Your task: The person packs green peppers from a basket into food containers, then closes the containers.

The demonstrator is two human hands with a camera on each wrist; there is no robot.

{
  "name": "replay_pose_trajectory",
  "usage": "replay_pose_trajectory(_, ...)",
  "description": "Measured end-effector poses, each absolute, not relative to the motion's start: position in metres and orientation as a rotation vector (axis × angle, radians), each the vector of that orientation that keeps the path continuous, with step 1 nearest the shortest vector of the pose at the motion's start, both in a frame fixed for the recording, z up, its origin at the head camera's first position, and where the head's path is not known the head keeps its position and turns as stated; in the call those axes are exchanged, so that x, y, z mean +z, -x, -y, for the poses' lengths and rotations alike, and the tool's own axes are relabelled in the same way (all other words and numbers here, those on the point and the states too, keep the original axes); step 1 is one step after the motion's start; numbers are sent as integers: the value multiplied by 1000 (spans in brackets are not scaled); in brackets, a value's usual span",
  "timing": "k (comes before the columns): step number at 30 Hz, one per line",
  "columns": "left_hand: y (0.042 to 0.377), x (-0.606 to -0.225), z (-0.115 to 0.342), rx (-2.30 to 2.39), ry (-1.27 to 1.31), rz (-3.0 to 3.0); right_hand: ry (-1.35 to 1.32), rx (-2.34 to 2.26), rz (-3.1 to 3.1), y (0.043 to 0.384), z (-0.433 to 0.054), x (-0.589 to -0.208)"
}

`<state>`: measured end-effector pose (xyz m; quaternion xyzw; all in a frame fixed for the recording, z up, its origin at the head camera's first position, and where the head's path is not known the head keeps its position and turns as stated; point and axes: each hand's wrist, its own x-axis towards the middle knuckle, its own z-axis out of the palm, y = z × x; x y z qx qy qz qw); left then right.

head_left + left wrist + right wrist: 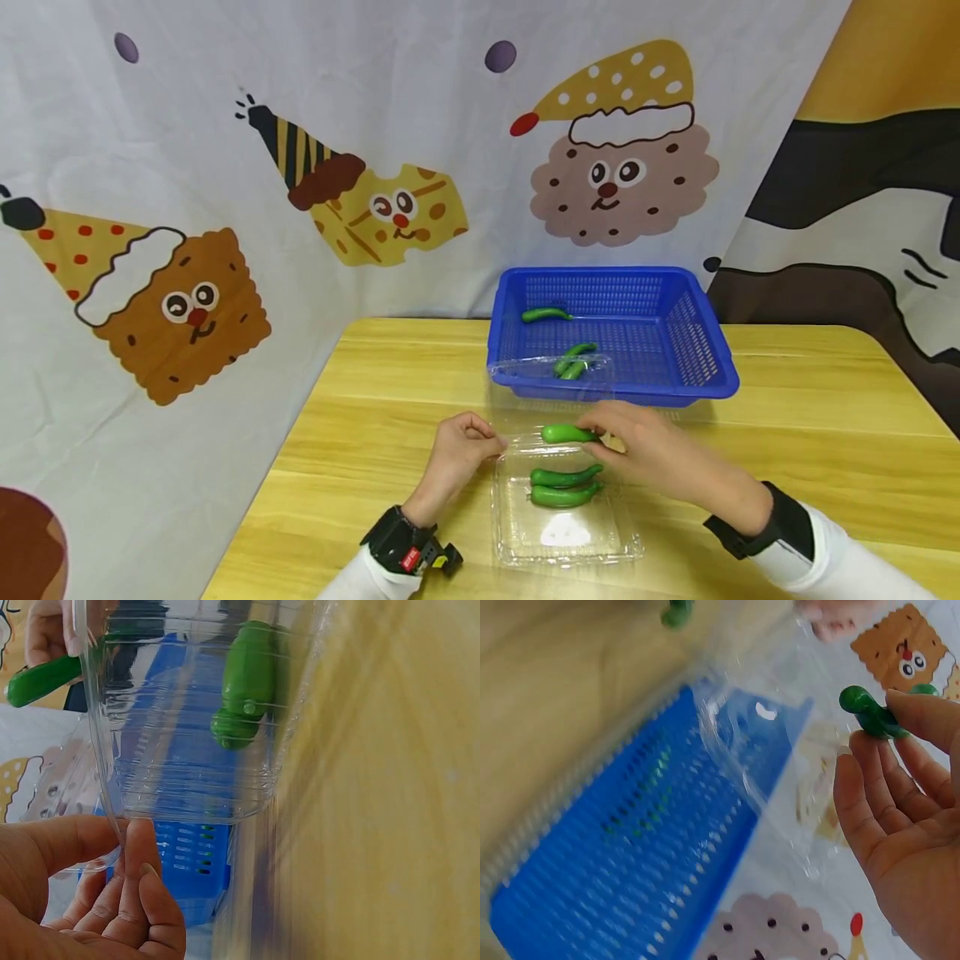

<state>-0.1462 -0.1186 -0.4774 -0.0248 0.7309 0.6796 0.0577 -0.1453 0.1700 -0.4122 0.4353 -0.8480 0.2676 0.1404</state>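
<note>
A clear plastic clamshell box lies with its lid raised on the table, and two green toy eggplant-like vegetables rest side by side inside it. My left hand pinches the box's rim near the hinge between thumb and fingers, as the left wrist view shows closely. Over the box's far part, my right hand holds a third long green vegetable by its thin end, between thumb and fingertips. In the right wrist view this green vegetable appears end-on.
Behind the box stands a blue perforated basket with several green vegetables inside, one of them near its back left. The transparent lid stands in front of the basket's near side. A printed cloth hangs behind the wooden table.
</note>
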Motion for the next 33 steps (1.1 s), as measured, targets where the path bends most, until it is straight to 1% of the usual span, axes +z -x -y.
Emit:
replay_pose_trajectory(10,144,-477,119,2040,77,-2222,-1408,784,2482,127,-161,-441)
replay_pose_trajectory(18,145,-477,118,2050,58,-2223,-1422,738,2615,118,-156,-454)
replay_pose_trajectory(33,147,-481,119,2069,75,-2204,-1502,747,2748,117,-150,-470)
